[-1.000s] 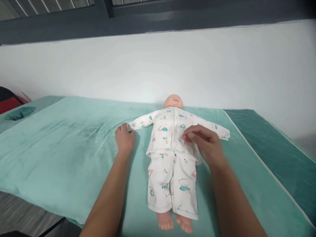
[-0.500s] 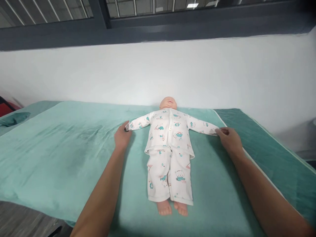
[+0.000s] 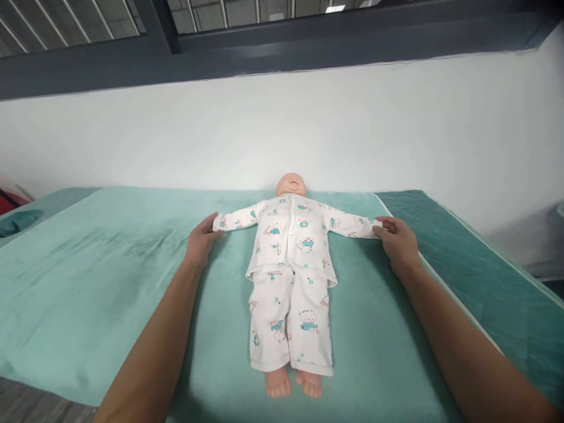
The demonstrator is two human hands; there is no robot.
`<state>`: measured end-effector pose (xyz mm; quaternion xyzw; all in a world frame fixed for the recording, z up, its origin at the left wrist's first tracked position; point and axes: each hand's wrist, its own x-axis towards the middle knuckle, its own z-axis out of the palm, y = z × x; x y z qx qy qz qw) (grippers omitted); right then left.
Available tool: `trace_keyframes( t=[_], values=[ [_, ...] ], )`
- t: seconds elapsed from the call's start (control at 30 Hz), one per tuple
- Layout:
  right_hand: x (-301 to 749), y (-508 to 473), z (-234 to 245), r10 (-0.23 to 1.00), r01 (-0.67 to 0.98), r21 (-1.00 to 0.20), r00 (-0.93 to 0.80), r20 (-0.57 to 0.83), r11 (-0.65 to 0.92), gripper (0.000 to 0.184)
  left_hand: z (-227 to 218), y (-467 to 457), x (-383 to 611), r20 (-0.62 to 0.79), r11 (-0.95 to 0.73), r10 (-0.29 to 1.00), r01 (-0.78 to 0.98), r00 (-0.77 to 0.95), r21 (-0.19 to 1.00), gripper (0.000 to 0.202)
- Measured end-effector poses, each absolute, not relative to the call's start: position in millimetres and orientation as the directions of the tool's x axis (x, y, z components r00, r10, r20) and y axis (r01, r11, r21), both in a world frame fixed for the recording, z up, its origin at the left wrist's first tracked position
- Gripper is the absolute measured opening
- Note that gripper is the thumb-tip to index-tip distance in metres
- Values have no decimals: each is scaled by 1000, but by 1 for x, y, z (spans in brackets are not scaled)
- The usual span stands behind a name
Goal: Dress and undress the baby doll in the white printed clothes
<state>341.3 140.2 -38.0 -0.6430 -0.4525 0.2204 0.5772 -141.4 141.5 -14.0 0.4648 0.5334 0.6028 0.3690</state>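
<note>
A baby doll (image 3: 289,183) lies on its back on a light green blanket (image 3: 110,276), head toward the wall. It wears a white printed shirt (image 3: 288,241) and matching trousers (image 3: 291,326), arms spread wide, bare feet toward me. My left hand (image 3: 199,239) grips the end of the doll's sleeve on the left side. At the other cuff, my right hand (image 3: 399,242) pinches the sleeve end, fingers curled.
The blanket lies over a darker green mattress (image 3: 476,258) that shows on the right. A white wall (image 3: 282,123) runs behind it, with a dark window frame (image 3: 264,53) above. A dark green bundle (image 3: 17,222) sits at the far left.
My right hand moved from the shirt front out to the right sleeve end. My left hand stayed at the left sleeve end. Both sleeves now lie stretched straight out. The view shifted slightly.
</note>
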Motion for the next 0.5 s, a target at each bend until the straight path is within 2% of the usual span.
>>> trace_keyframes(
  t=[0.13,0.23,0.37,0.5],
  values=[
    [343,142,-43,836,395,-918,490,248,42,36,-15,142,-141,222,-247,893,-15,-391,969,72],
    [347,145,-47,831,347,-936,504,236,55,37,-16,143,-142,234,-288,877,-68,-419,955,69],
    [354,149,-53,829,303,-952,518,210,52,41,-17,145,-145,217,-310,871,-151,-441,939,64],
    [358,150,-58,823,363,-931,514,241,46,42,-15,149,-148,180,-287,883,-195,-433,938,55]
  ],
)
